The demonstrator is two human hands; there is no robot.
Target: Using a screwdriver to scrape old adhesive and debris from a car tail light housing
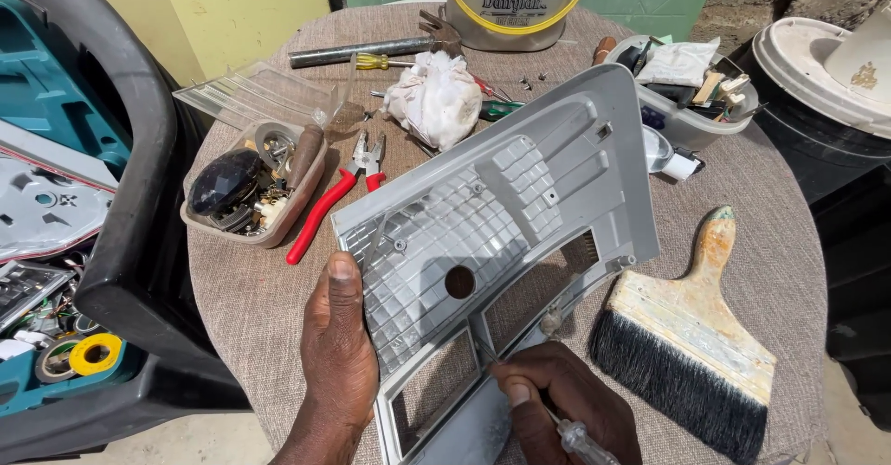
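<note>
The left hand [339, 354] grips the left edge of a grey plastic housing panel [501, 214], thumb flat on its ribbed face, fingers curled behind. The panel is held tilted above the near middle of the round cloth-covered surface [260, 289]. The right hand [566, 405] has its fingers closed around a clear-handled screwdriver [580, 442], tip at the panel's lower frame. A wide paintbrush [691, 335] lies by the right edge; red-handled pliers [339, 196] lie left of the panel.
</note>
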